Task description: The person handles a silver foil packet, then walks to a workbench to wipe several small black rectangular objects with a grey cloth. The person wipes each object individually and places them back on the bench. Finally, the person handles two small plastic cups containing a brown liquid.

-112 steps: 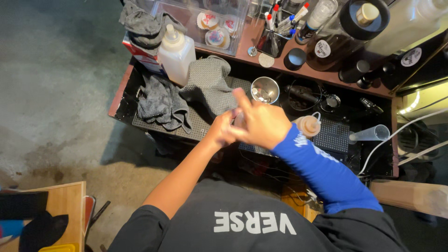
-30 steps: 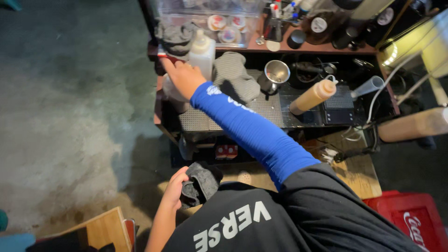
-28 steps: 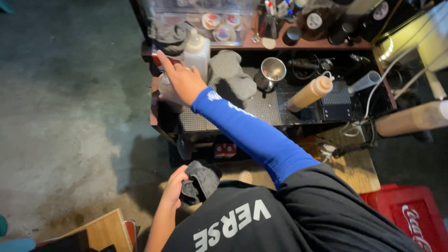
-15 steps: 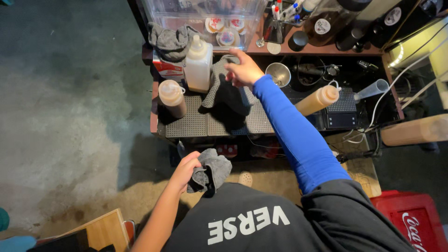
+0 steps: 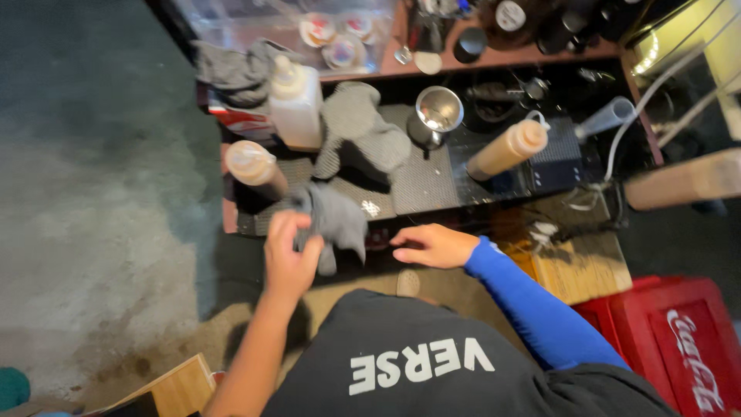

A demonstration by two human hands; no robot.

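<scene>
- Since half a second ago, right hand (image 5: 434,245) has withdrawn from the crumpled grey cloth on the bench (image 5: 356,133) to the near edge; left hand (image 5: 289,256) has lifted its cloth upward.
- Black ribbed bench mat (image 5: 421,179) lies just beyond both hands.
- Crumpled dark grey rag (image 5: 337,218): clamped in left hand's closed fingers, hanging rightward and down from the grip, over the mat's near edge.
- Right hand: loosely open, holding nothing, just right of the rag; left is nearer.
- Tan squeeze bottle with pale cap (image 5: 255,167) stands beyond-left of the grip.
</scene>
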